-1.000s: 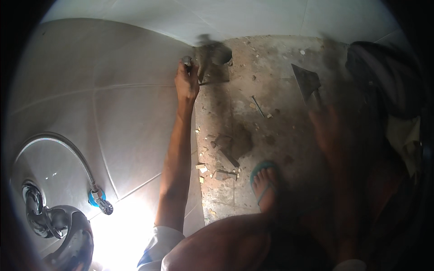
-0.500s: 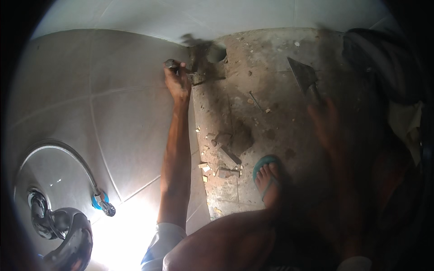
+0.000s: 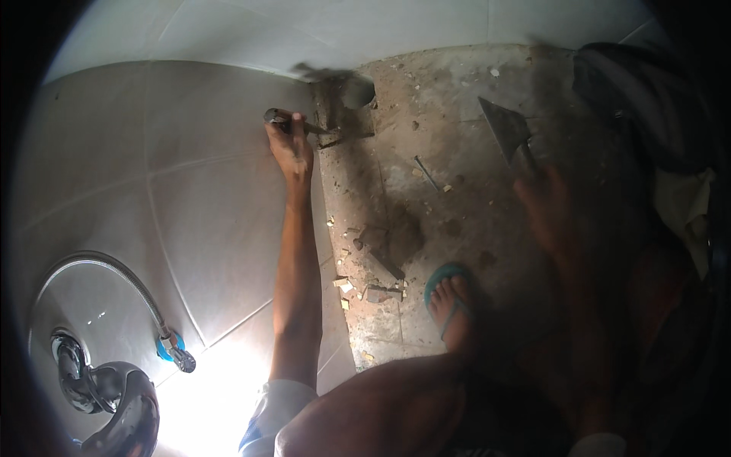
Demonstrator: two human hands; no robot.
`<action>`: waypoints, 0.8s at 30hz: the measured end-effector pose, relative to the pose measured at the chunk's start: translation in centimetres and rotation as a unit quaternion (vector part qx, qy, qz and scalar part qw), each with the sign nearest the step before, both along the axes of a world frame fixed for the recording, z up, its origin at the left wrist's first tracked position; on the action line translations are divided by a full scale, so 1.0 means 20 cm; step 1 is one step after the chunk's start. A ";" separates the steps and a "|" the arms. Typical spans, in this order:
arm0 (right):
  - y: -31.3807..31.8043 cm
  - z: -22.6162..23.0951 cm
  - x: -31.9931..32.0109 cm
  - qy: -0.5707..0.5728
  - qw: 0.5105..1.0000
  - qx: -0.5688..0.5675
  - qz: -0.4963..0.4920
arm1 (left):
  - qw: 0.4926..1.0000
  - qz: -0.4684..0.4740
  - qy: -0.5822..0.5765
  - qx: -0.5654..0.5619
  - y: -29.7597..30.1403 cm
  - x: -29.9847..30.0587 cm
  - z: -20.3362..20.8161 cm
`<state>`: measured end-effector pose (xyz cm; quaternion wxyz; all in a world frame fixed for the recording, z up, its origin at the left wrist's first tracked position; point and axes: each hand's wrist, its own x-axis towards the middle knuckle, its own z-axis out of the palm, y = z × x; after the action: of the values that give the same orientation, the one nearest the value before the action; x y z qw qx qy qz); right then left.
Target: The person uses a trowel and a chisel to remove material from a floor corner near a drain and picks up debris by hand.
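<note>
My left hand [image 3: 292, 152] is closed round a dark-handled tool [image 3: 272, 116] near the far left corner. Its thin shaft points right, toward a dug-out recess [image 3: 329, 139] in the floor; whether it is a chisel or a screwdriver I cannot tell. Beside the recess is a round dark hole [image 3: 360, 91]. Off to the right, in shadow, my right hand [image 3: 547, 206] grips a trowel [image 3: 503, 129] with a dark triangular blade tilted up and away from me. The trowel's handle is mostly hidden in the fingers.
Rubble [image 3: 382, 264] and pale chips lie along the tiled wall's foot [image 3: 221, 206], near my sandalled foot [image 3: 451, 301]. A long nail or bolt [image 3: 427, 174] rests mid-floor. A chrome trap [image 3: 126, 407] and braided hose [image 3: 126, 270] are at left; a dark bag-like bundle [image 3: 640, 107] stands far right.
My left hand has dropped slightly nearer and to the left, with more of the tool's shaft showing. The trowel stays in my right hand, almost unmoved. The view has shifted a little.
</note>
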<state>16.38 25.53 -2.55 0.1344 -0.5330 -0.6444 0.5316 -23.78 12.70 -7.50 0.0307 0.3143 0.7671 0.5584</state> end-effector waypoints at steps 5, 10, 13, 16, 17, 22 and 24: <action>-0.01 0.02 -0.02 0.011 1.000 0.016 0.000 | 0.992 -0.011 0.071 -0.103 0.03 -0.03 -0.03; -0.02 0.05 -0.02 -0.028 1.000 -0.001 0.008 | 0.994 -0.009 0.107 -0.001 0.17 -0.08 -0.01; -0.02 0.03 0.00 -0.029 0.999 -0.006 0.011 | 0.983 -0.038 0.009 0.178 0.31 -0.12 -0.04; -0.05 0.07 -0.01 -0.058 0.998 -0.030 -0.004 | 0.987 -0.005 0.053 0.152 0.35 -0.13 -0.08; -0.05 0.09 -0.02 -0.066 0.997 -0.037 -0.007 | 0.988 0.009 0.041 0.150 0.35 -0.14 -0.09; -0.03 0.11 0.03 -0.096 0.993 -0.070 0.021 | 0.992 -0.031 -0.016 0.120 0.30 -0.22 -0.12; -0.07 0.01 0.02 -0.094 0.994 -0.048 0.023 | 0.994 -0.075 -0.009 0.077 0.24 -0.25 -0.07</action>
<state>16.83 24.19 -2.30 0.0350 -0.5711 -0.6401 0.5127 -28.86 17.55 -8.96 0.0547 0.3672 0.6961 0.6145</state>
